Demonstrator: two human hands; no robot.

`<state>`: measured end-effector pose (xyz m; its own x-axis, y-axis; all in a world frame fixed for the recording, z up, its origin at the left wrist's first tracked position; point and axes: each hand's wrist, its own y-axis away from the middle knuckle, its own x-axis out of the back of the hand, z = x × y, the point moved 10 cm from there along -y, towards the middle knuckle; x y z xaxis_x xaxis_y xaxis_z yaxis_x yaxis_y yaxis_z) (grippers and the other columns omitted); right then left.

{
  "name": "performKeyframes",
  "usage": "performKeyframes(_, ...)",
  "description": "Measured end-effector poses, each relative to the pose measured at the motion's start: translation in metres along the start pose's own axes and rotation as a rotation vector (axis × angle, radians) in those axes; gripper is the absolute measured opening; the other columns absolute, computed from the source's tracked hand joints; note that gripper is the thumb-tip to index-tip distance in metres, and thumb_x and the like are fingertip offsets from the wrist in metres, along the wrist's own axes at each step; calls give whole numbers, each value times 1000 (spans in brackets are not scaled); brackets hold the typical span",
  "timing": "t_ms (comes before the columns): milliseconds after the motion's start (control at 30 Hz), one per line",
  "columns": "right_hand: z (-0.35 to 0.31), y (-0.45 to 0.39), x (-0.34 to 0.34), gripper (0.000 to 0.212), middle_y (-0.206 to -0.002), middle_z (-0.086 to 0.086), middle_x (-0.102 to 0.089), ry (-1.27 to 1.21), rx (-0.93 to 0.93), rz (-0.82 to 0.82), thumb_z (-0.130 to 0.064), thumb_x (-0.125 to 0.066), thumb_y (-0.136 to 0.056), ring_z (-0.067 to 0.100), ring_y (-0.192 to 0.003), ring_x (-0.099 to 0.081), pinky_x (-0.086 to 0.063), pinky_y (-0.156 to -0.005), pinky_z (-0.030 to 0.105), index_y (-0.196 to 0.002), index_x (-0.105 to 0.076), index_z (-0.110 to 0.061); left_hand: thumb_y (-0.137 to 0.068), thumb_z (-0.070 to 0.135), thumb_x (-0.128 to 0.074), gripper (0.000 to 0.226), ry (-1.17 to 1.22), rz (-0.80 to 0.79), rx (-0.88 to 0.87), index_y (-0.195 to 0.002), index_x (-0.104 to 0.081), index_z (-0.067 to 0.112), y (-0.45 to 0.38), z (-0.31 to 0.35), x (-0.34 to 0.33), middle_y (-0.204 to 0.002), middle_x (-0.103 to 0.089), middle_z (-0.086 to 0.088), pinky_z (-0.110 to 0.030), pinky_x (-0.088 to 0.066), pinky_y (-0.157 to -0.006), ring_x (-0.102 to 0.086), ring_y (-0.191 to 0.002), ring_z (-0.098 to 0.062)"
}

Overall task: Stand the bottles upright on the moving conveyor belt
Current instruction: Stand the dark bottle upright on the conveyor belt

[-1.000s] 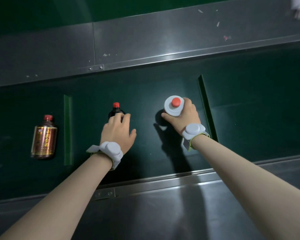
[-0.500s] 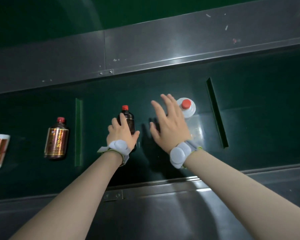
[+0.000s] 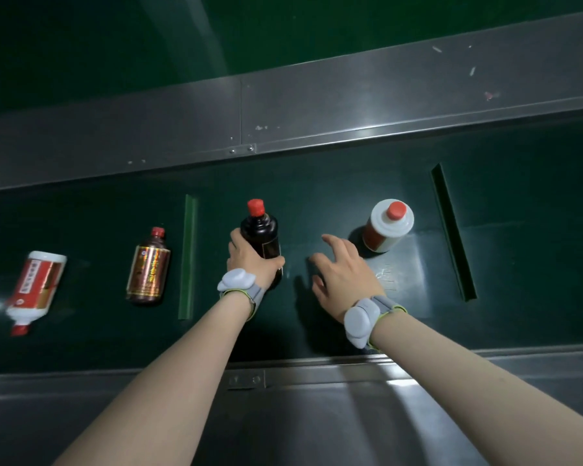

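On the dark green belt (image 3: 505,264) my left hand (image 3: 248,264) grips the lower body of a dark brown bottle (image 3: 260,230) with a red cap, tilted with its neck pointing away from me. My right hand (image 3: 342,274) hovers with fingers spread and holds nothing, just left of a white bottle (image 3: 386,227) with a red cap that stands upright. Further left, a brown bottle with a gold label (image 3: 148,269) lies flat beyond a green cleat. At the far left a white and red bottle (image 3: 36,289) lies on its side, cap toward me.
Steel side rails run along the far side (image 3: 350,109) and the near side (image 3: 300,398) of the belt. Raised green cleats cross the belt at the left (image 3: 187,257) and at the right (image 3: 453,230). Grey bands sit on both wrists.
The bottles have drifted right with the belt. My right hand has pulled back from the upright white bottle. My left hand has raised the dark bottle's neck. The white and red bottle has come fully into view.
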<state>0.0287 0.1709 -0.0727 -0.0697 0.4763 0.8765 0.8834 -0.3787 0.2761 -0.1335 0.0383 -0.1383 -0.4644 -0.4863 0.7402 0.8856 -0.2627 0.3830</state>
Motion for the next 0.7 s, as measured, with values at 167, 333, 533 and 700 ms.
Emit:
performKeyframes(167, -24, -6, 7, 33, -164, 19, -30, -37, -9, 6, -29, -57, -98, 41, -147, -33, -45, -110, 45, -125, -61, -10, -68, 30, -94, 85, 240, 113, 25, -132, -38, 33, 1, -21, 26, -123, -62, 5, -31, -46, -86, -63, -98, -23)
performKeyframes(333, -45, -2, 0, 31, -164, 17, -32, -53, -15, -23, -30, -57, -99, 40, -144, -36, -50, -103, 45, -124, -62, -12, -71, 28, -96, 78, 292, 91, 37, -117, -35, 44, 10, -44, 37, -111, -62, 13, -28, -46, -83, -66, -91, -15)
performKeyframes(533, -73, 1, 8, 35, -163, 17, -33, -51, -39, -45, -29, -59, -98, 42, -143, -38, -50, -104, 46, -129, -61, -12, -79, 27, -92, 61, 231, 57, -87, -126, -52, 29, 23, -33, 70, -132, -63, 3, -38, -55, -95, -68, -107, -21)
performKeyframes(700, -111, -5, 27, 42, -160, 18, -37, -61, -50, 0, -30, -60, -98, 44, -142, -40, -49, -106, 50, -134, -59, -11, -86, 22, -88, 54, 207, 60, -173, -130, -57, 24, 23, -25, 113, -133, -62, 4, -33, -58, -89, -69, -107, -14)
